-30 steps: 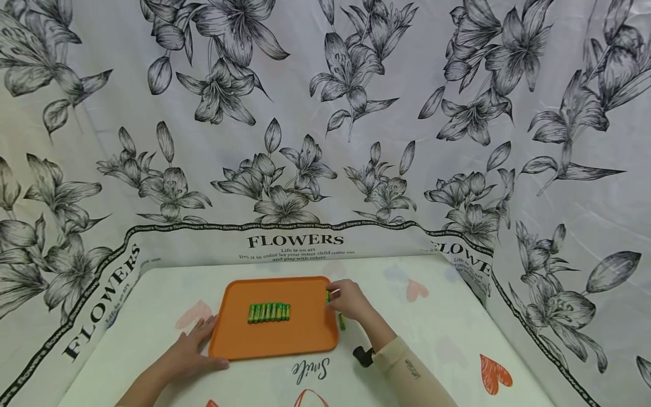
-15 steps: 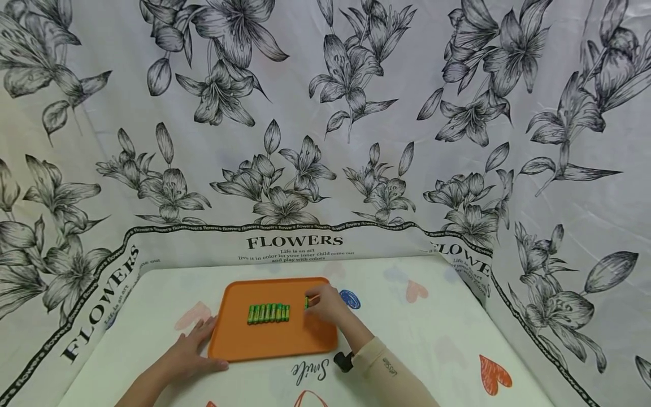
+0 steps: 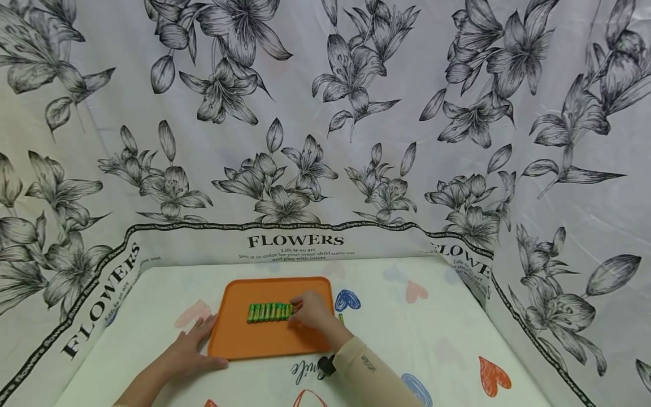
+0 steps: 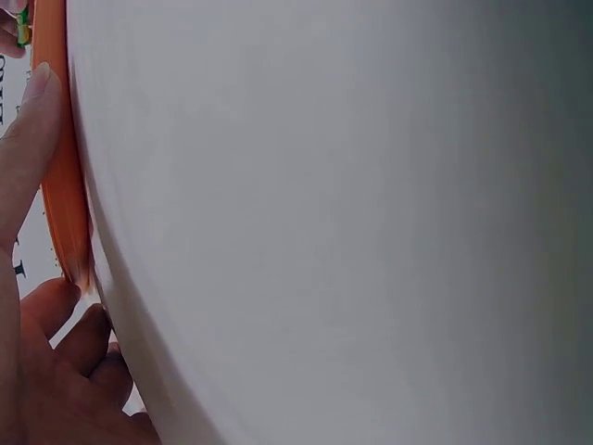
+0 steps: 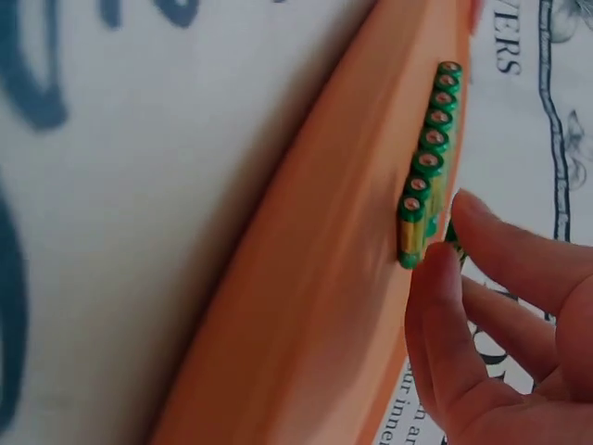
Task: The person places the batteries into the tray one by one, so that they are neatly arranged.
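Observation:
On the orange tray [image 3: 254, 343] a row of green-and-gold batteries [image 3: 265, 312] lies side by side, left of the middle. My right hand [image 3: 312, 312] pinches one battery [image 5: 452, 232] between thumb and fingertips at the row's right end; most of it is hidden by the fingers. Whether it touches its neighbour I cannot tell. My left hand [image 3: 190, 349] rests against the tray's left edge near the front corner, thumb along the front rim and fingers spread at the side, holding no battery.
Outside the tray's right edge, a loose battery [image 3: 341, 320] lies partly behind my right forearm. The patterned white tablecloth [image 3: 432, 316] runs back to a flowered curtain [image 3: 376, 169]. A black object [image 3: 326, 365] is at my right wrist.
My right hand has carried a battery leftward from the tray's right edge, across the tray, to the right end of the row. My left hand has stayed at the tray.

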Action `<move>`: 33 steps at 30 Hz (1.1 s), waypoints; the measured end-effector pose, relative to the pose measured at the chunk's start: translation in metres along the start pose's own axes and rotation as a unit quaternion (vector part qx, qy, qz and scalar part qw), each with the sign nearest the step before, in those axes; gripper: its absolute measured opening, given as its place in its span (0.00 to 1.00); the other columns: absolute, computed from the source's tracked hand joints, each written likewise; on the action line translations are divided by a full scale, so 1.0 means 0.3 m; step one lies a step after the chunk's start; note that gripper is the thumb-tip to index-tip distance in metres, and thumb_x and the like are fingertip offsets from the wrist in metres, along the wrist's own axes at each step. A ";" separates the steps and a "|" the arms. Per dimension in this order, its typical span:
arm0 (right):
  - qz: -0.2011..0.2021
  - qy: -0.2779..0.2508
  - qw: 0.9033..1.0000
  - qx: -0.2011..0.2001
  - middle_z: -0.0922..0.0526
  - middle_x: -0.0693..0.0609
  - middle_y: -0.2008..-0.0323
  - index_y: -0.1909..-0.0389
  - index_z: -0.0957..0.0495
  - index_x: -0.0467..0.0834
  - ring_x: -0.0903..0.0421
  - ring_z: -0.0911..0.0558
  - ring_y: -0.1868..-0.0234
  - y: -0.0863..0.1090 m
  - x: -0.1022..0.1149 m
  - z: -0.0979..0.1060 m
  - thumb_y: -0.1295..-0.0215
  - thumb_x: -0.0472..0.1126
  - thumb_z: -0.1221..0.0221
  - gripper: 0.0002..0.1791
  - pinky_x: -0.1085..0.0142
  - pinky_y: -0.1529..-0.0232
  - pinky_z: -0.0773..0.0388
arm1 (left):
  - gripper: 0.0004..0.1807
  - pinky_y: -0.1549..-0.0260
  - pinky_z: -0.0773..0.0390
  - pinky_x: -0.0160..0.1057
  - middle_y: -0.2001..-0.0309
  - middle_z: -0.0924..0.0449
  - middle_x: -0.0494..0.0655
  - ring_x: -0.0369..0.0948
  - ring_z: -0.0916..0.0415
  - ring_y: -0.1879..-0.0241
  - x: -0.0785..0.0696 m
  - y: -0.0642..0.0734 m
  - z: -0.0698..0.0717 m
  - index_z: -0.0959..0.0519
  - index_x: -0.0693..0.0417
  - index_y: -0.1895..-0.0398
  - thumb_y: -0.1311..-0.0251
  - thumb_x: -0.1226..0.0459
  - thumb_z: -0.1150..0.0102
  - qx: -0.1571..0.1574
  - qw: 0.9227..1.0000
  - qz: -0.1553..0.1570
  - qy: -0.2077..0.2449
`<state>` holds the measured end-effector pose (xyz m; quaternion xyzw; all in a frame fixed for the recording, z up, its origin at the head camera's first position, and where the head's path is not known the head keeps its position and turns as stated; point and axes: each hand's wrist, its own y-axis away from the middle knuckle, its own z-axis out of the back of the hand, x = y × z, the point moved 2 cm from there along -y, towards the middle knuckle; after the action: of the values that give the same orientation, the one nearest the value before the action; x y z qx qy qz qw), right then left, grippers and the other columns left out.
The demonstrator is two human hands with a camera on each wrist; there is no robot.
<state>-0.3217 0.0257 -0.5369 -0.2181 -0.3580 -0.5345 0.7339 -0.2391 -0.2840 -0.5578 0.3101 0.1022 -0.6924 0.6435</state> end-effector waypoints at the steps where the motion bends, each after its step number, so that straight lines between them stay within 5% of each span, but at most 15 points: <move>1: 0.000 0.010 1.000 0.000 0.11 0.49 0.59 0.44 0.17 0.38 0.58 0.15 0.61 -0.008 0.000 -0.008 0.51 0.34 0.23 0.29 0.65 0.59 0.15 | 0.69 0.32 0.62 0.77 0.22 0.55 0.70 0.69 0.62 0.23 0.000 0.002 0.002 0.49 0.60 0.20 0.60 0.37 0.23 0.000 1.000 0.000 0.002; 11: -0.002 0.042 0.999 -0.004 0.17 0.53 0.65 0.45 0.16 0.37 0.60 0.25 0.67 -0.043 -0.020 -0.034 0.53 0.34 0.22 0.30 0.66 0.61 0.20 | 0.70 0.31 0.63 0.76 0.22 0.52 0.68 0.68 0.62 0.23 -0.001 0.005 0.004 0.48 0.60 0.20 0.61 0.37 0.23 -0.006 1.000 -0.009 0.004; 16: -0.007 0.050 0.999 -0.002 0.16 0.53 0.62 0.45 0.17 0.39 0.59 0.23 0.63 -0.052 -0.020 -0.035 0.54 0.36 0.21 0.31 0.63 0.55 0.18 | 0.69 0.30 0.62 0.76 0.22 0.51 0.68 0.68 0.61 0.23 0.003 0.006 -0.001 0.48 0.61 0.21 0.61 0.38 0.22 -0.012 1.000 -0.020 0.003; 20: -0.013 0.029 1.000 0.002 0.15 0.50 0.56 0.44 0.18 0.39 0.57 0.19 0.58 -0.049 -0.025 -0.026 0.53 0.38 0.21 0.32 0.60 0.52 0.16 | 0.68 0.31 0.62 0.76 0.22 0.51 0.68 0.68 0.61 0.23 0.005 0.005 -0.004 0.48 0.60 0.20 0.60 0.38 0.23 -0.013 1.000 -0.018 0.005; 27: -0.027 -0.074 0.997 0.004 0.17 0.46 0.52 0.40 0.21 0.38 0.52 0.18 0.55 -0.021 -0.055 0.032 0.48 0.33 0.25 0.31 0.61 0.63 0.14 | 0.70 0.30 0.63 0.75 0.22 0.52 0.67 0.67 0.62 0.22 0.014 0.001 -0.008 0.48 0.60 0.20 0.63 0.37 0.22 -0.012 1.000 -0.012 0.014; 33: -0.005 -0.050 0.999 -0.015 0.16 0.46 0.52 0.41 0.20 0.40 0.51 0.17 0.53 0.042 -0.072 0.107 0.42 0.40 0.27 0.27 0.57 0.55 0.15 | 0.70 0.31 0.62 0.77 0.22 0.51 0.66 0.68 0.62 0.23 0.020 0.004 -0.010 0.48 0.60 0.20 0.62 0.37 0.22 -0.015 1.000 -0.020 0.010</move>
<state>-0.3230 0.0661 -0.5316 -0.2535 -0.3876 -0.5318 0.7090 -0.2370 -0.2874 -0.5633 0.3054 0.1254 -0.7005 0.6327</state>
